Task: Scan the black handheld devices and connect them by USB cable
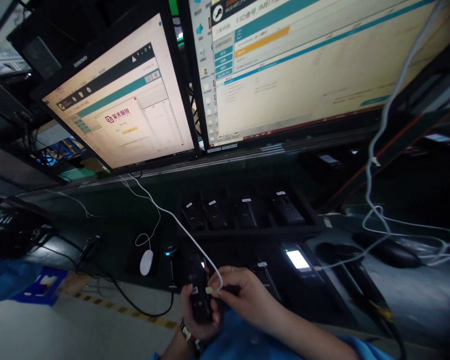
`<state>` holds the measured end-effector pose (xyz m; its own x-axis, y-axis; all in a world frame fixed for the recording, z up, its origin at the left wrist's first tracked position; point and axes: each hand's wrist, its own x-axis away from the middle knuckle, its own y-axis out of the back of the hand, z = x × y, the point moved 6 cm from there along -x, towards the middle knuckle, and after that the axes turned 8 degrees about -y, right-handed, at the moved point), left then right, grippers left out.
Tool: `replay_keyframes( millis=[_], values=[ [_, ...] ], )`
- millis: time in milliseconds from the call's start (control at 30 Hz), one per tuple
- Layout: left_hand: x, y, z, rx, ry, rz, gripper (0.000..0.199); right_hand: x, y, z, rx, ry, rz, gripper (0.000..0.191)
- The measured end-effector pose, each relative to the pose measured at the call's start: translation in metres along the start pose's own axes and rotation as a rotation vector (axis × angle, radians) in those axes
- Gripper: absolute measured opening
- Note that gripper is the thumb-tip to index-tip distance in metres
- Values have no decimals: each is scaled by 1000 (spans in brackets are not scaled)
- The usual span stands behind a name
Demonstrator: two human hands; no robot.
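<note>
A dark handset (199, 295) is clasped low at the bench edge by the left hand (197, 320), steadied so the white cable (180, 220) plug, pinched by the right hand (243, 295), meets its end.

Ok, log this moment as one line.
left hand: holds black phone | right hand: pinches white cable plug at phone | white mouse beside | two monitors lit

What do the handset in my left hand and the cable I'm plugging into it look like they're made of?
The handset in the left hand looks like matte black moulded plastic: dull, no glints. The white cable, its plug pinched by the right hand, seems rubbery plastic-sheathed, since it bends in smooth loops. The dim light leaves both uncertain.
</note>
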<state>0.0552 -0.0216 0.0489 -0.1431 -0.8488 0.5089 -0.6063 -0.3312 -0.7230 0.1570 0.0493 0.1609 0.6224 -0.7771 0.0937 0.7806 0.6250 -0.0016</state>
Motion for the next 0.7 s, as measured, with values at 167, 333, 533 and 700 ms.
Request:
replay_keyframes(
  millis=[167,333,533,700],
  values=[
    [-1,2,-5,-108,-95,-130,49,4,1,8,107,-48,45,16],
    [-1,-7,-8,-50,-168,-209,32,3,6,7,189,-31,-31,19],
    [-35,-13,-8,109,-188,-387,16,-23,28,-78,-68,-223,-245,26],
    [-75,25,17,73,-77,-431,10,10,90,-188,-30,-392,-553,36]
  ],
)
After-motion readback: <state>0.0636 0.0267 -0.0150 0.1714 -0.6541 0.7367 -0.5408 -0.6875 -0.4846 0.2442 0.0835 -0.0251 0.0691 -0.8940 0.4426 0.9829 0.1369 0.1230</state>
